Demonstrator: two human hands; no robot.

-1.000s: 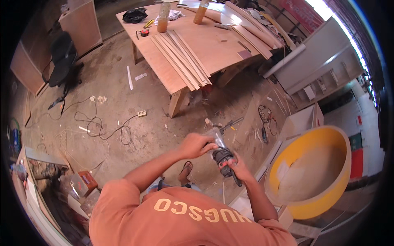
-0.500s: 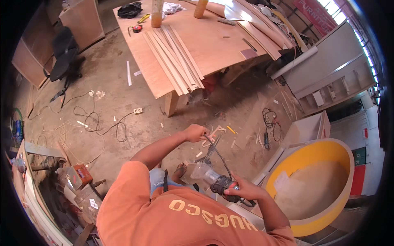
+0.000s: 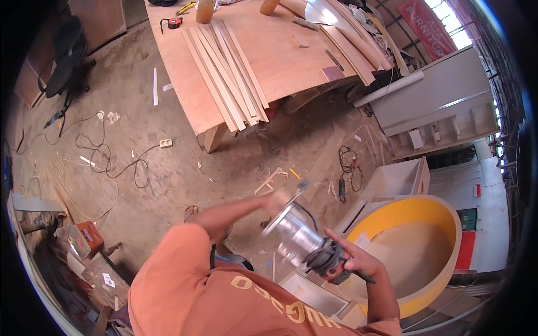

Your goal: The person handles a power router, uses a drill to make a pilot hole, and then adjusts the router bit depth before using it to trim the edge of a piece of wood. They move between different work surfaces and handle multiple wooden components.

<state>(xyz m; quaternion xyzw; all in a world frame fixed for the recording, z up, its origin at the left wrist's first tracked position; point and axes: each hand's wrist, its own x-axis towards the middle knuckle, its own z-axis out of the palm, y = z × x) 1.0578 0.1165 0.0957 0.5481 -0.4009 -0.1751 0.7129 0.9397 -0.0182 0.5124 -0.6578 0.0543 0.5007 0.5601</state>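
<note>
My right hand (image 3: 358,260) is wrapped round the black and red motor body of a trim router (image 3: 300,238) with a clear base and a flat plate at its end. The router is tilted, its plate pointing up and left. Just beyond the plate is my left hand (image 3: 278,203), smeared by motion and partly hidden, so its fingers do not show clearly. A blurred grey piece (image 3: 302,186) sticks out beside it. The router's black cord (image 3: 311,217) loops close by, between the two hands.
Ahead stands a plywood table (image 3: 280,61) with long wood strips (image 3: 224,78) and a red tape measure (image 3: 175,23). A round yellow tub-like form (image 3: 448,241) is at my right. On the floor lie a socket block (image 3: 165,143), cords and another power tool (image 3: 342,190). An orange box (image 3: 89,235) is at left.
The router has risen closer to me and turned, its plate now facing up and left. My left hand has moved slightly down and right, nearer the plate. The view has shifted.
</note>
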